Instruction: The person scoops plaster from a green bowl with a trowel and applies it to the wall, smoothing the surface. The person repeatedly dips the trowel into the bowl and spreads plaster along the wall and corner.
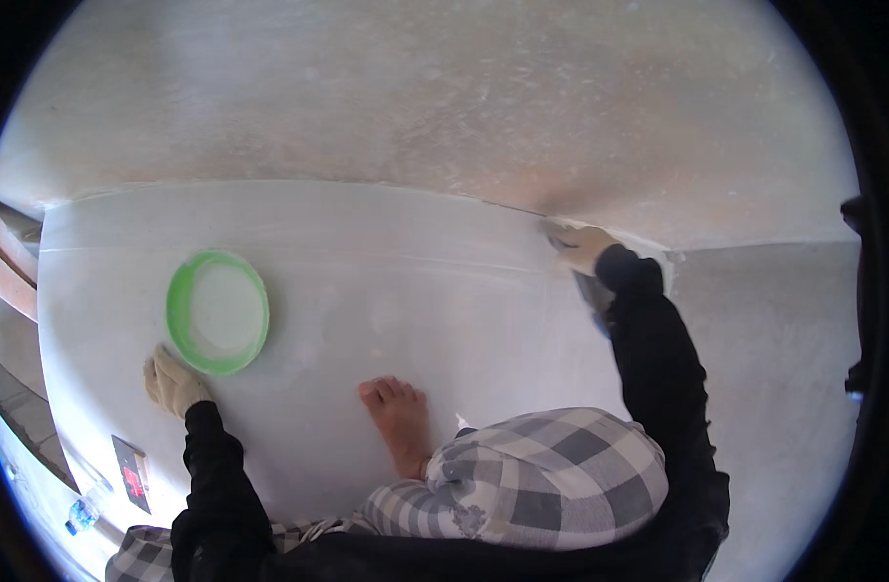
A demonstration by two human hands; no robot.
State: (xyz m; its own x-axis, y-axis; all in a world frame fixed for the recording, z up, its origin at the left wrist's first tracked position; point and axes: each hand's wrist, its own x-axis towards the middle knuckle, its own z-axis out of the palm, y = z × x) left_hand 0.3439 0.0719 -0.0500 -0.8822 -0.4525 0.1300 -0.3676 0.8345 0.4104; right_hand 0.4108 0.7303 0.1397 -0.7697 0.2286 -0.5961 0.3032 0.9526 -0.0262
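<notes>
Over the white surface (406,291), a lane for a hand runs between the green container (180,315) and the right grip (582,247), bounded ahead by the plastered wall (415,107) and nearer by the bare foot (400,419).

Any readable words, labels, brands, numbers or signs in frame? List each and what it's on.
Readable text: none.
Dark flat thing, lower left: red marking, too small and blurred to read.
Bottle: too small to read any label.
Green tub: no text visible.
</notes>
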